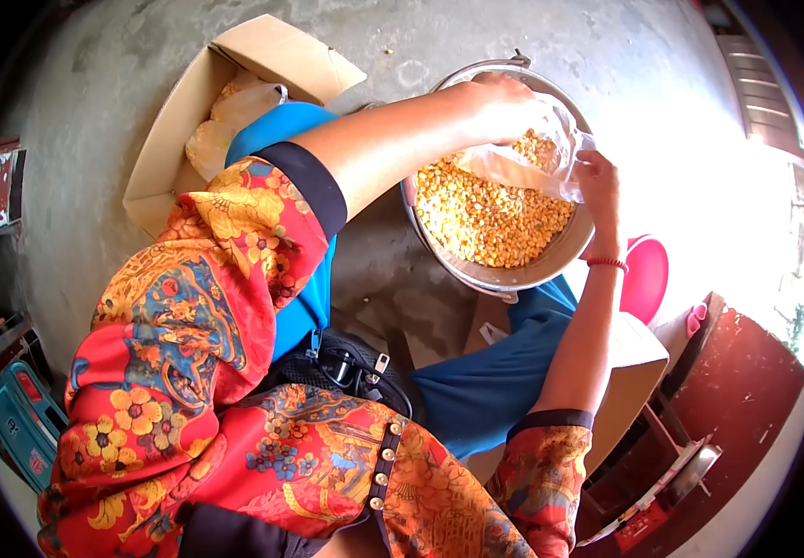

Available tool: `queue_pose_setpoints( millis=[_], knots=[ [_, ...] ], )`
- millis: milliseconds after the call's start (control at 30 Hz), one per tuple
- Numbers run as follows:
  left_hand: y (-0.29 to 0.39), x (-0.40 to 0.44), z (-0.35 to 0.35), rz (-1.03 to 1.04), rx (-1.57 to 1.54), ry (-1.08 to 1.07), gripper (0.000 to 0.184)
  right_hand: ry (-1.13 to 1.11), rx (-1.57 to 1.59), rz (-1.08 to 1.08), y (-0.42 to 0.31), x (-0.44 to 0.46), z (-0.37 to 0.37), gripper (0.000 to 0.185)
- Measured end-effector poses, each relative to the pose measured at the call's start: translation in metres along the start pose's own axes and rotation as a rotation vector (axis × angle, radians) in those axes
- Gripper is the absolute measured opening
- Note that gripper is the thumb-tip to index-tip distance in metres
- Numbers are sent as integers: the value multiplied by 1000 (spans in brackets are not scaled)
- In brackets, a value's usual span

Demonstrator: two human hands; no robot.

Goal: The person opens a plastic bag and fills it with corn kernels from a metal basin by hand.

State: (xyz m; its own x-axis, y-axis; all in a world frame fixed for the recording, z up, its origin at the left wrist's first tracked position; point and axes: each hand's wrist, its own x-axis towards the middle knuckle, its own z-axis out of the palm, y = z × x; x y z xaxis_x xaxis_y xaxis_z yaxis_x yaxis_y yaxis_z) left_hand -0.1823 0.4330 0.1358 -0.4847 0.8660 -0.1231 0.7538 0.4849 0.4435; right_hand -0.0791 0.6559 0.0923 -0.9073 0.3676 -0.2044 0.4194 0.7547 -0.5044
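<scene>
A metal bucket point(493, 277) full of yellow corn kernels point(490, 219) stands on the floor in front of me. Over its mouth stretches a clear plastic bag point(513, 170), held between my two hands. At the bucket's far rim my left hand point(502, 100) closes on one side of the bag; bright light washes out part of its fingers. My right hand point(597, 183), with a red bracelet at the wrist, pinches the bag's other edge at the right rim. Some kernels show close to the bag's opening, but I cannot tell whether they are inside it.
An open cardboard box point(155, 153) on the left holds filled plastic bags point(225, 130). To the right are a pink basin point(645, 277) and another cardboard box point(630, 395). A teal case point(20, 423) lies far left. Strong sunlight falls on the floor at right.
</scene>
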Motion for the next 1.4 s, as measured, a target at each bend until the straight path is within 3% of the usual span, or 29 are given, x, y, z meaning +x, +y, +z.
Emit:
queue_pose_setpoints(
  millis=[67,100,200,233,267,367,467,600,633,700,800,867,933,1000,1067,1100,1233,1267,1333,1367,1400],
  knots=[
    [5,1,2,-17,-11,-7,48,172,68,-111,-9,0,-8,19],
    [6,3,6,-12,3,3,48,322,102,-298,-12,1,-6,17],
    [12,-1,5,-16,25,5,48,313,119,-366,-58,-15,-16,19],
    [14,-3,3,-24,33,-4,47,188,189,-304,-57,-15,-12,27],
    [16,-5,0,-20,33,-9,47,107,-1,-225,-52,-14,-7,42],
    [19,-6,-2,-6,55,-100,46,15,-257,-148,-11,-8,17,61],
    [18,-2,9,4,77,-95,46,-103,-222,-75,13,-5,21,64],
    [23,1,18,17,100,-72,50,-99,-68,26,15,-4,14,45],
    [28,1,16,-8,125,-111,54,49,-42,-91,17,-4,15,28],
    [32,3,14,-10,175,-202,66,136,88,-120,14,1,6,24],
    [31,4,20,27,214,-169,69,280,266,-280,-10,-3,-13,19],
    [27,7,26,33,223,-152,69,-399,215,23,-44,-28,-31,23],
    [25,7,27,41,232,-138,69,-836,125,42,-71,-49,-23,24],
    [24,5,21,21,199,-129,68,-933,2,76,-66,-57,6,27],
    [22,7,21,8,147,-150,66,-747,-202,-86,-59,-67,29,28],
    [20,9,25,8,152,-127,66,-518,-409,-431,-50,-71,43,35],
    [25,8,28,21,191,-145,73,-258,-272,-558,-40,-70,94,37],
    [25,8,31,34,220,-162,76,-338,-201,-490,-38,-76,106,30],
    [34,1,17,11,214,-237,78,-678,-343,-359,-45,-80,122,28],
    [36,-2,12,-13,209,-313,81,-619,-363,-541,-42,-85,134,27],
    [33,-2,14,-15,209,-315,81,-493,-204,-402,-57,-98,127,27]
  ],
)
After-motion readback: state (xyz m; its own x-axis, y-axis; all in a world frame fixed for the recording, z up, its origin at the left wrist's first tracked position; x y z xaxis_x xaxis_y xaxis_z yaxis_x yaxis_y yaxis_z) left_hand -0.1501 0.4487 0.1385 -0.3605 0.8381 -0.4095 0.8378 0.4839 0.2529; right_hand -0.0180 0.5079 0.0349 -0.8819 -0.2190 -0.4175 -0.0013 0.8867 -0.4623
